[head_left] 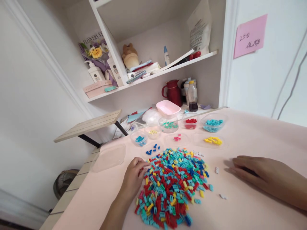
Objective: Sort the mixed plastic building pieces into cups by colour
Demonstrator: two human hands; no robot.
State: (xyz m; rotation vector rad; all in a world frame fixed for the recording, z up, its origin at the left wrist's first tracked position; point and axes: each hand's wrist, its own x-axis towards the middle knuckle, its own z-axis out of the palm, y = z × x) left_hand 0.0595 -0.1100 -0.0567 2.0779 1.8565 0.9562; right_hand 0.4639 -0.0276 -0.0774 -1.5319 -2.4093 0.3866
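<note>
A big heap of small toy building bricks (pixel 172 182) in red, turquoise, blue, yellow and green lies on the pink tabletop (pixel 240 207). At the heap's left edge is my left hand (pixel 135 172), its fingers curled together against the bricks. What the fingertips hold, if anything, is too small to make out. My right hand (pixel 261 171) rests on the table to the right of the heap, fingers stretched out and holding nothing. Near it lie a loose white brick (pixel 216 170) and another pale brick (pixel 223 196).
Behind the heap stand clear tubs of turquoise bricks (pixel 213 123), red bricks (pixel 191 122), green bricks (pixel 169 125) and blue bricks (pixel 140 139). Shallow lids carry yellow bricks (pixel 213 140) and pink bricks (pixel 177 137). A clear lid (pixel 110 158) lies left; a pink basin (pixel 168 108) is behind.
</note>
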